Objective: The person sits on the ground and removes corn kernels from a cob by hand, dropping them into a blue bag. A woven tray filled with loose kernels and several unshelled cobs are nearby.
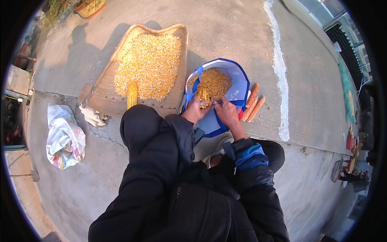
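My left hand (195,110) holds a partly shelled ear of corn (203,96) above the mouth of a blue-and-white bag (240,77). Loose corn kernels (216,81) fill the bottom of the bag. Against the near end of the ear, my right hand (226,112) grips a small metallic tool (215,103), mostly hidden by the fingers. To the left of the bag stands a woven winnowing basket (102,93) with a heap of pale and yellow kernels (151,66). A whole ear of corn (132,94) lies at the heap's near side, its lower end hidden behind my knee.
Several stripped cobs (252,104) lie right of the bag on the concrete floor (305,99). Light-coloured gloves (93,115) and a crumpled plastic sack (66,137) are at the left. A planter (90,9) stands far left, and a white painted stripe (278,65) runs along the right.
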Tool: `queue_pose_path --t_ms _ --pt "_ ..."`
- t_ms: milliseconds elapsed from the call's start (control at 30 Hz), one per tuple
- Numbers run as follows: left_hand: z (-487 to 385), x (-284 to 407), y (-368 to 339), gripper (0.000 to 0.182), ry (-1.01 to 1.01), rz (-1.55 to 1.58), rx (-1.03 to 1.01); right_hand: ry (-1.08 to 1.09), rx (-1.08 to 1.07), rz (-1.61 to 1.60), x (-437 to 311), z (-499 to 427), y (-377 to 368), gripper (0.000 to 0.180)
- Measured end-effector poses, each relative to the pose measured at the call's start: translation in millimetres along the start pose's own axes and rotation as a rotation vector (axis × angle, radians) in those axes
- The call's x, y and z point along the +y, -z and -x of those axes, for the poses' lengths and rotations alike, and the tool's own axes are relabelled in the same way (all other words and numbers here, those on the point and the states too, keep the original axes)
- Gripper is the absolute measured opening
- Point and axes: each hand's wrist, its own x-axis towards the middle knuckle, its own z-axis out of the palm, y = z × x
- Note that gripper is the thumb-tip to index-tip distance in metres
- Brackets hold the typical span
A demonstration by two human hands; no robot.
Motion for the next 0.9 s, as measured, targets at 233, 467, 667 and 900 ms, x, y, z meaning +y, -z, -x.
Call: queue_pose_path --t_ms 233,467,667,900 --pt "-8 0 11 0.042 0.061 -0.125 0.015 -0.027 -0.011 -0.209 6 -1 -4 0.029" --pt "-17 -4 25 0.040 0.066 -0.103 0.015 -0.028 0.063 -0.136 8 -6 -24 0.028" --pt "-25 -6 29 0.042 0.069 -0.116 0.054 -0.031 0.074 -0.265 13 -14 -24 0.028" --pt "-25 -4 33 0.043 0.090 -0.123 0.061 -0.022 0.228 -0.259 17 -26 -17 0.028"
